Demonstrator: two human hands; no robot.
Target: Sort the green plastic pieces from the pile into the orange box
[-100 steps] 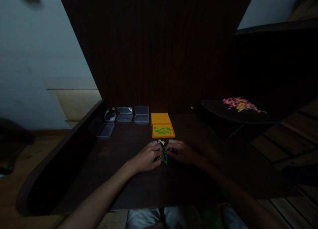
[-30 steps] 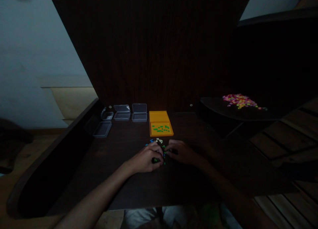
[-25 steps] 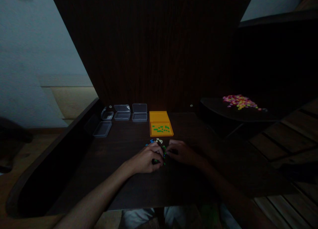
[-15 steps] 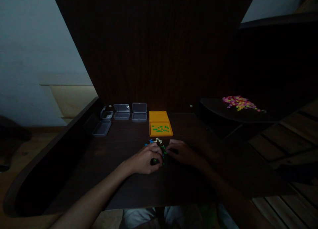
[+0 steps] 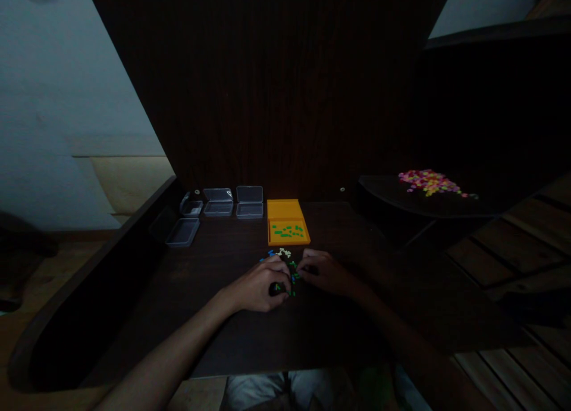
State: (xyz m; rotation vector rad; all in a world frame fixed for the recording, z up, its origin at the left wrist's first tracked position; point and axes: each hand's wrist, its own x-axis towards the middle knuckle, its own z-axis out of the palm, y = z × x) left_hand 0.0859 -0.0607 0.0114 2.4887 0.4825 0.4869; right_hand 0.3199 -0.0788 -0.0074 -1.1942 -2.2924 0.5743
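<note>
My left hand (image 5: 263,285) rests on the dark table, thumb and fingers curled into a pinch among small green pieces (image 5: 293,267). What sits between its fingertips is too small to make out. Just to the right, my right hand (image 5: 325,272) is also pinched, its fingertips at the edge of the same green pieces. A few blue pieces (image 5: 270,253) and a cluster of cream pieces (image 5: 284,253) lie beyond the left hand's knuckles. Behind them stands an open yellow box (image 5: 289,242) with several green pieces (image 5: 285,235) in its near half.
Several open clear plastic boxes (image 5: 250,210) stand along the back left of the table (image 5: 241,345). A pile of pink, red and yellow pieces (image 5: 430,182) lies on a curved side shelf (image 5: 388,191) at the right. A dark panel (image 5: 276,90) rises at the back.
The camera view has shifted slightly. My left hand's fingertips have moved a little to the left; the right hand stays nearly in place.
</note>
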